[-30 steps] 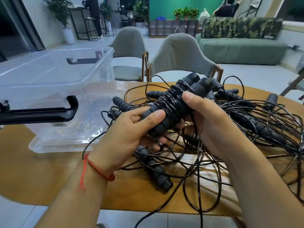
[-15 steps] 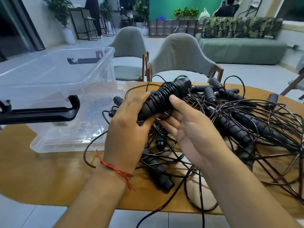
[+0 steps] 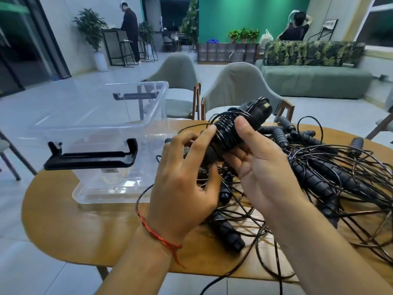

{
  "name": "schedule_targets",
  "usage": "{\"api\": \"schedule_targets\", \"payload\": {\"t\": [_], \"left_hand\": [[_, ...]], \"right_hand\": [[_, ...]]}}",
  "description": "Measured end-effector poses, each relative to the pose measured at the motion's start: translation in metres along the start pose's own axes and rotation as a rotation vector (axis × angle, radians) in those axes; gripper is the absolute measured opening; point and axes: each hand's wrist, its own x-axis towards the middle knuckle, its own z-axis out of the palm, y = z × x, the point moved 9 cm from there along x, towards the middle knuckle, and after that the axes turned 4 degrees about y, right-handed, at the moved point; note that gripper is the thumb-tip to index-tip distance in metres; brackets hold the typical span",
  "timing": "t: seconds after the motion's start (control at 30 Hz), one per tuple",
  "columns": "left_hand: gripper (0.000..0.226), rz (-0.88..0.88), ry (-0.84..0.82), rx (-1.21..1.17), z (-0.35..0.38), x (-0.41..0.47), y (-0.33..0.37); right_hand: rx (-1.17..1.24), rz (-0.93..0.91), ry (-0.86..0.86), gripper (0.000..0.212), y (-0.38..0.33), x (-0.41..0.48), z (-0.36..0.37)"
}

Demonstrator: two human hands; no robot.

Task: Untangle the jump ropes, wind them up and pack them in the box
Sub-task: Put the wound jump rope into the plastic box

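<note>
Left hand (image 3: 182, 188) and right hand (image 3: 261, 173) both grip the cord-wound black jump-rope handle bundle (image 3: 229, 130) above the tangled black ropes (image 3: 340, 177) on the oval wooden table (image 3: 74, 226), beside the clear plastic box (image 3: 95, 124) (its sticker (image 3: 109, 171) is too small to read).

You're at an oval wooden desk (image 3: 74, 226) on a pale tiled floor (image 3: 85, 88). Grey chairs (image 3: 238, 81) opposite you, green sofa (image 3: 314, 84) far right. Green wall (image 3: 251, 13) at the back, low shelf (image 3: 223, 52) with potted plants (image 3: 243, 35) below it. Window (image 3: 380, 22) top right.
</note>
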Motion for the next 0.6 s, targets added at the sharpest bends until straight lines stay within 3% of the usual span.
{"api": "schedule_targets", "payload": {"t": [0.23, 0.4, 0.6], "left_hand": [[0.043, -0.073, 0.166, 0.057, -0.075, 0.023, -0.034], [0.039, -0.280, 0.211, 0.216, -0.113, 0.024, -0.104], [0.039, -0.421, 0.143, 0.278, -0.118, 0.023, -0.153]], "right_hand": [[-0.402, -0.164, -0.197, 0.053, -0.029, 0.029, 0.089], [-0.630, -0.212, -0.321, 0.065, -0.038, 0.082, 0.172], [-1.380, -0.382, -0.451, 0.068, -0.003, 0.147, 0.260]]}}
